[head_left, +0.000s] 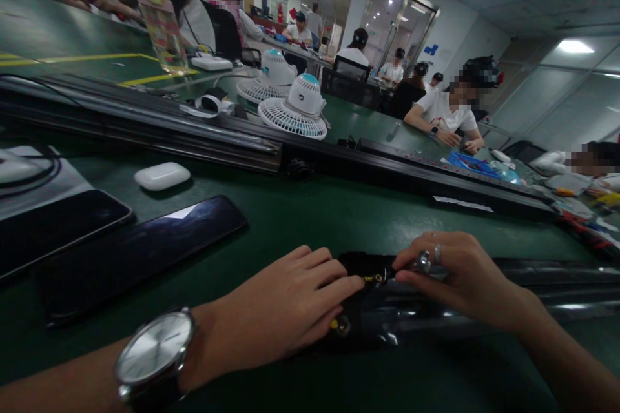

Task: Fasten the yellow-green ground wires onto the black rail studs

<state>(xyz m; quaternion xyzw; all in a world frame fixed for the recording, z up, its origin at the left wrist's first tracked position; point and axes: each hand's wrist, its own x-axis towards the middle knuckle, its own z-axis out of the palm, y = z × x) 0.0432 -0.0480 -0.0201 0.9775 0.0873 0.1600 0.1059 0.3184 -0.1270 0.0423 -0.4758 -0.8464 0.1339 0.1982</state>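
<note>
My left hand (295, 303), with a watch (155, 347) on its wrist, lies palm down over a dark part (361, 263) near the bottom centre, its fingers close together. A small yellow and metal piece (375, 279) shows at its fingertips. My right hand (450, 271), wearing rings, pinches something small and dark at the part's right side; the fingers mostly hide it. A second yellow and metal fitting (340, 325) sits below my left fingers. Shiny dark plastic (416, 319) stretches right from beneath my hands.
Two phones (145, 255) (62, 226) and a white case (162, 176) lie at left. A long black rail (411, 174) crosses the table behind, with white fans (300, 110) beyond it. A blue tray (472, 166) is near a seated person (448, 110).
</note>
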